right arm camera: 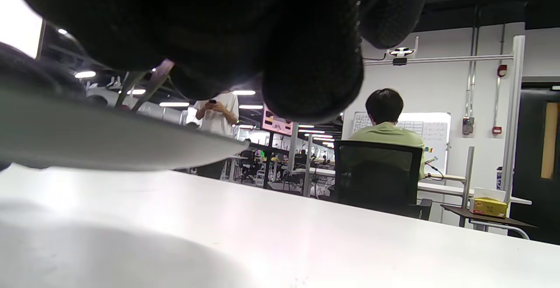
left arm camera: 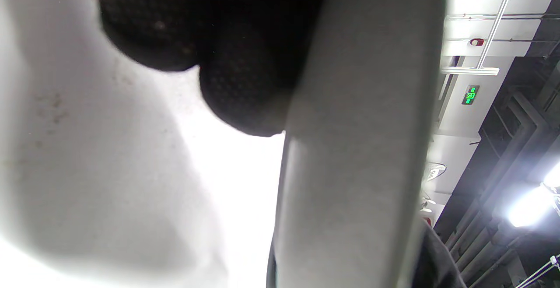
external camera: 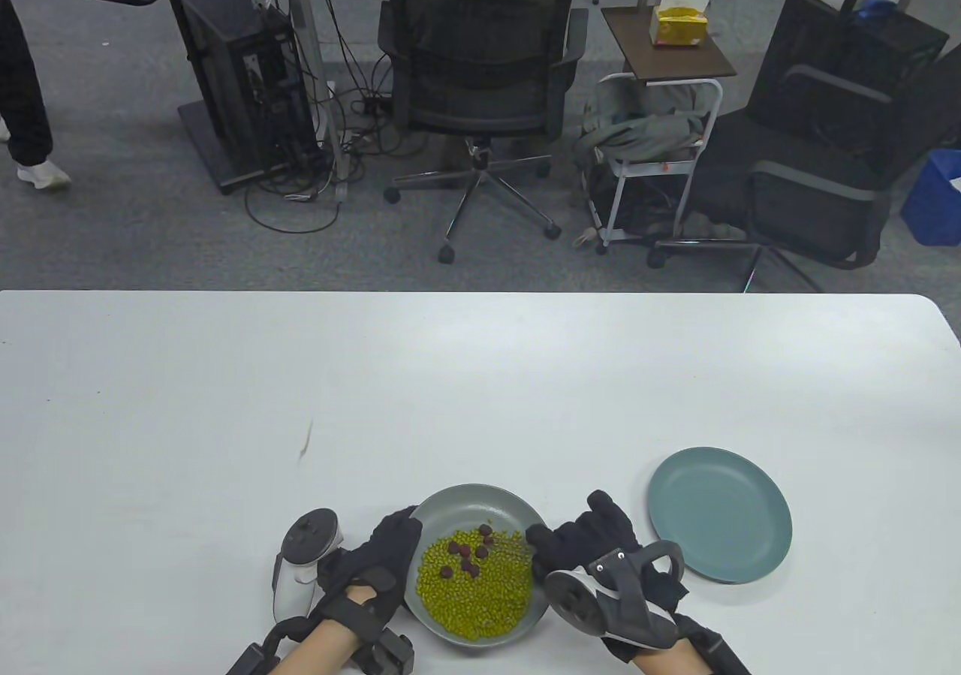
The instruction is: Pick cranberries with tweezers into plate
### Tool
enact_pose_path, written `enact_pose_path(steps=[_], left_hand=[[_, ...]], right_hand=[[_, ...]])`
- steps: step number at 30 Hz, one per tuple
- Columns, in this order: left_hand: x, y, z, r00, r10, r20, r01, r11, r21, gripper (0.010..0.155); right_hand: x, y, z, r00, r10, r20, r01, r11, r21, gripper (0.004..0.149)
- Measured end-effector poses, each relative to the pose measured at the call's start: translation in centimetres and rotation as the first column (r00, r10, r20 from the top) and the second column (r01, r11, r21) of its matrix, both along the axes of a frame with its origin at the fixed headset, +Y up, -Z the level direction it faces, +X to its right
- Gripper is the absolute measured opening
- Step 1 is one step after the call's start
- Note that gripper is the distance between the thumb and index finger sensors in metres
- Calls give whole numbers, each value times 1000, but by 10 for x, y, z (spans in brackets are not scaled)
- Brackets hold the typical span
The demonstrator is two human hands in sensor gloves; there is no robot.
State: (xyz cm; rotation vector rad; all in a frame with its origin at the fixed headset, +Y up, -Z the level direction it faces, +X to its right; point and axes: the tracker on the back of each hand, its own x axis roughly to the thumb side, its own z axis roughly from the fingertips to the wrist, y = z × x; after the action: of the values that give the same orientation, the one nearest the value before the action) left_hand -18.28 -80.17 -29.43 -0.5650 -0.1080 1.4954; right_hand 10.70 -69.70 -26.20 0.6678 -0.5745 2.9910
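Note:
A grey plate [external camera: 518, 508] near the table's front edge holds green beans [external camera: 480, 592] with several dark red cranberries [external camera: 467, 555] on top. My left hand [external camera: 383, 555] grips the plate's left rim; its fingertips [left arm camera: 240, 86] press against the plate's side [left arm camera: 358, 148]. My right hand [external camera: 582, 543] is at the plate's right rim. In the right wrist view two thin prongs, seemingly the tweezers [right arm camera: 153, 82], stick out from under the curled fingers [right arm camera: 306, 78] towards the plate [right arm camera: 109, 135]. An empty teal plate [external camera: 719, 513] lies to the right of my right hand.
The white table [external camera: 480, 390] stretches far back and to both sides. A small dark mark [external camera: 306, 442] lies on it left of centre. Office chairs, a cart and a computer tower stand on the floor beyond the far edge.

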Motion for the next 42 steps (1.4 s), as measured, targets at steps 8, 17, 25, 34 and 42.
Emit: enact_pose_path(steps=[8, 17, 25, 34, 42], left_hand=[[-15, 1, -7, 997, 31, -71, -28, 999, 39, 59], [-26, 0, -12, 993, 26, -118, -20, 999, 48, 58], [-25, 0, -13, 994, 3, -112, 2, 999, 49, 56], [-11, 2, -8, 1000, -16, -15, 17, 1000, 26, 57], [-5, -5, -5, 999, 53, 2, -53, 998, -29, 59]], right_hand=[[84, 45, -17, 940, -264, 215, 256, 965, 64, 45], [204, 2, -66, 745, -191, 639, 366, 918, -152, 45], [219, -27, -77, 707, 44, 706, 316, 873, -372, 45], [218, -17, -73, 673, -76, 736, 372, 895, -247, 51], [157, -1, -64, 815, -197, 545, 271, 961, -57, 50]])
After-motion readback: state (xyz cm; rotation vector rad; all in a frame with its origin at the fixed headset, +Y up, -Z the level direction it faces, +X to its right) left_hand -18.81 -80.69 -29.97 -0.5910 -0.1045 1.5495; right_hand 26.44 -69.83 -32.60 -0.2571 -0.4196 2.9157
